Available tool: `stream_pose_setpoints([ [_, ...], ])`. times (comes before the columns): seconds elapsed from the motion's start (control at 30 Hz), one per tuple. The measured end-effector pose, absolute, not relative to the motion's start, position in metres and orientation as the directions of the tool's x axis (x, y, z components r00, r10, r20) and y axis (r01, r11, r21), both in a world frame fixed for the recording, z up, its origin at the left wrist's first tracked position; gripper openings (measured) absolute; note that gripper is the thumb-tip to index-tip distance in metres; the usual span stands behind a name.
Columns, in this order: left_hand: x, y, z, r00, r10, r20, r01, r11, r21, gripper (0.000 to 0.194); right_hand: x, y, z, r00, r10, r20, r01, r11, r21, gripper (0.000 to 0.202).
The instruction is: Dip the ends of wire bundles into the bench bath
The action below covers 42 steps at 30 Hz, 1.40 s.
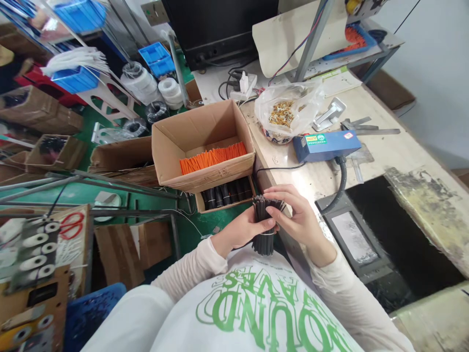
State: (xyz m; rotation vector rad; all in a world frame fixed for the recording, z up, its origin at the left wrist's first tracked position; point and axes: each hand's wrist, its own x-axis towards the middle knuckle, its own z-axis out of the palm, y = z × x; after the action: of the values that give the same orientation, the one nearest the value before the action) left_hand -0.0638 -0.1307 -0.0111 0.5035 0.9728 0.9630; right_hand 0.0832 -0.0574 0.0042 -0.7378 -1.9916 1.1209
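Close to my body, a bundle of short black wires stands roughly upright, with a thin pale band around its middle. Wrapped about its left side is my left hand, gripping it, thumb across the front. My right hand curves over the bundle's top and right side, its fingertips touching the wire ends. Just beyond the hands, an open cardboard box holds a row of orange wires. Beneath it, a lower box shows several black wire bundles.
On the bench to the right are a plastic bag of brass-coloured terminals, a blue box-shaped device with a corrugated hose, and a dark opening. A monitor stands behind. Metal rails and spools lie to the left.
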Motion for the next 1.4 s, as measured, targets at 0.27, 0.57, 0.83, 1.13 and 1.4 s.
stream_pose_setpoints([
  [0.27,-0.064,-0.129,-0.013,0.238,0.863,-0.445,-0.472,0.503,0.724,0.051,0.085,-0.066,0.009,-0.462,0.805,0.372,0.241,0.518,-0.821,0.005],
  [0.57,-0.065,-0.121,-0.009,0.304,0.855,-0.420,-0.477,0.518,0.710,0.046,0.088,-0.067,0.012,-0.427,0.786,0.447,0.306,0.591,-0.746,0.006],
  [0.83,-0.068,-0.118,-0.007,0.313,0.852,-0.418,-0.434,0.520,0.736,0.044,0.084,-0.067,0.015,-0.421,0.788,0.450,0.310,0.591,-0.745,0.008],
  [1.13,-0.067,-0.115,0.000,0.303,0.828,-0.471,-0.442,0.560,0.701,0.052,0.077,-0.068,0.019,-0.341,0.889,0.305,0.352,0.422,-0.836,0.009],
  [1.4,-0.066,-0.118,-0.004,0.369,0.754,-0.543,-0.510,0.653,0.560,0.057,0.079,-0.065,0.015,-0.307,0.940,0.149,0.323,0.250,-0.913,0.008],
])
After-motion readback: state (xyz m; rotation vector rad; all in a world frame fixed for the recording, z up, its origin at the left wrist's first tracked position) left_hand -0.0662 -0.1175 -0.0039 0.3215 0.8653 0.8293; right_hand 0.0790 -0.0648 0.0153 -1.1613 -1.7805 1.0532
